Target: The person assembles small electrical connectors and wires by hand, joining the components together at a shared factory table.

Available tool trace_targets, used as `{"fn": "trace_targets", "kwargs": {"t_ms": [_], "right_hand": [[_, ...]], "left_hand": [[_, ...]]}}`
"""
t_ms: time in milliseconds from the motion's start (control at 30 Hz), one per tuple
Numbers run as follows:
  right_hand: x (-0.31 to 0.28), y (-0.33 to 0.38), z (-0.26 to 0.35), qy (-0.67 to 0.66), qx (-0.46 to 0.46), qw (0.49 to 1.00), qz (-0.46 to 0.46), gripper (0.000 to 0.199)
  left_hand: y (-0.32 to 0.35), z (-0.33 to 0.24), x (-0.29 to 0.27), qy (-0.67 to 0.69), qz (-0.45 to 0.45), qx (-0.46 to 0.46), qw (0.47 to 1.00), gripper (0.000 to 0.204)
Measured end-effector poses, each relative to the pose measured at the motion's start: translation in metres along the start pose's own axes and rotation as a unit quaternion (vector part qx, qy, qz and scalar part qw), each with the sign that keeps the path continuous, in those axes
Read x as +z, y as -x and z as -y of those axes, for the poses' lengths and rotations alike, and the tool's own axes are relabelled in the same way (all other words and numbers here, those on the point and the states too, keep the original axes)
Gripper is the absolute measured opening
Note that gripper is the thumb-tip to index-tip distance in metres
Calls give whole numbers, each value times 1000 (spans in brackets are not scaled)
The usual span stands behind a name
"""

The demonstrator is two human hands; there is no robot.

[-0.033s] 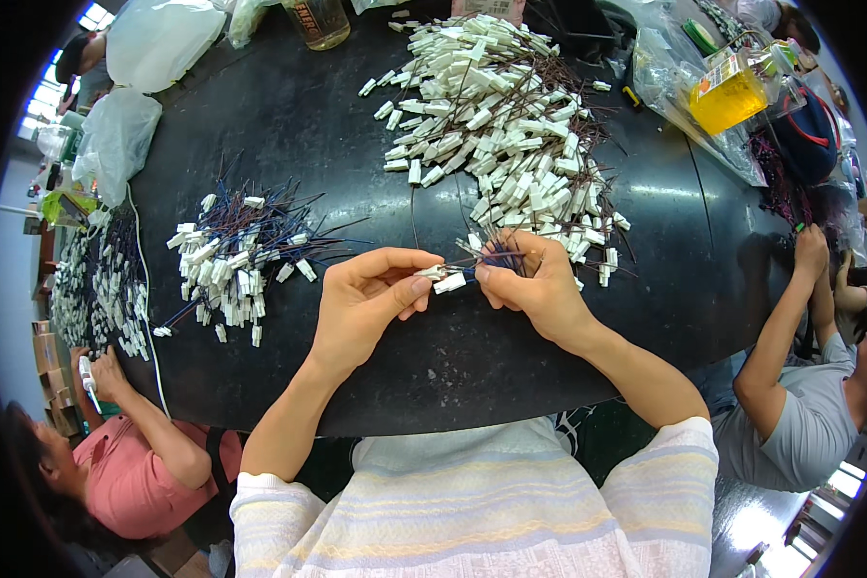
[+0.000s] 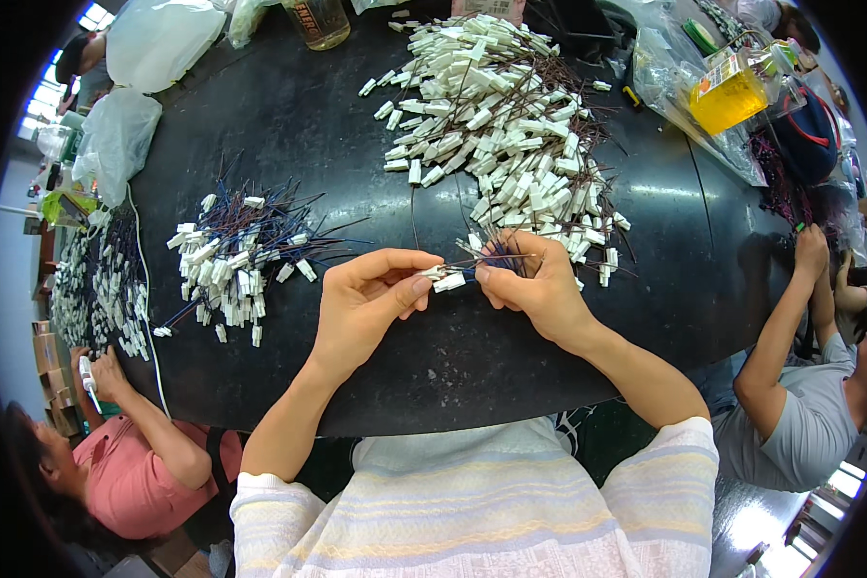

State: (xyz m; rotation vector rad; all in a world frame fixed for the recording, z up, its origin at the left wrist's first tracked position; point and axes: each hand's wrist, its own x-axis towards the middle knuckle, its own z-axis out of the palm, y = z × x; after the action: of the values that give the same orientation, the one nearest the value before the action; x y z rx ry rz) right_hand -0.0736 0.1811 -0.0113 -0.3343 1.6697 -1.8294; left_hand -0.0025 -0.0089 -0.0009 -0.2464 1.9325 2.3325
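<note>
My left hand (image 2: 371, 299) pinches a small white connector (image 2: 449, 282) between thumb and fingertips. My right hand (image 2: 541, 289) meets it from the right and grips a thin bundle of dark wires (image 2: 499, 256), its fingertips touching the same connector. Both hands hover over the black round table (image 2: 356, 144), near its front edge. Just behind my right hand lies a large heap of white connectors with dark wires (image 2: 501, 125). A smaller pile of connectors with blue wires (image 2: 236, 255) lies left of my left hand.
A person in a pink top (image 2: 130, 462) sits at the lower left, near rows of connectors (image 2: 96, 289). Another person in grey (image 2: 800, 405) reaches onto the table from the right. Plastic bags (image 2: 154, 43), a jar (image 2: 318, 19) and a bagged yellow box (image 2: 727, 91) line the far edge.
</note>
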Motion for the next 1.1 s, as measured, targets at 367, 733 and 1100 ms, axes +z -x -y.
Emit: {"fn": "trace_targets", "kwargs": {"t_ms": [367,733,1100], "right_hand": [[6,1,-1,49,-7,998,-24,8],[1,4,3,36,-28,999,-8,6],[-5,7,-2,-127,-48,990,-24,5]], "left_hand": [[3,5,9,-125,-10,75,989,10],[-4,15,12,-193,-10,173,966,8],[-46,15,30,-492,-52,308,813,24]]}}
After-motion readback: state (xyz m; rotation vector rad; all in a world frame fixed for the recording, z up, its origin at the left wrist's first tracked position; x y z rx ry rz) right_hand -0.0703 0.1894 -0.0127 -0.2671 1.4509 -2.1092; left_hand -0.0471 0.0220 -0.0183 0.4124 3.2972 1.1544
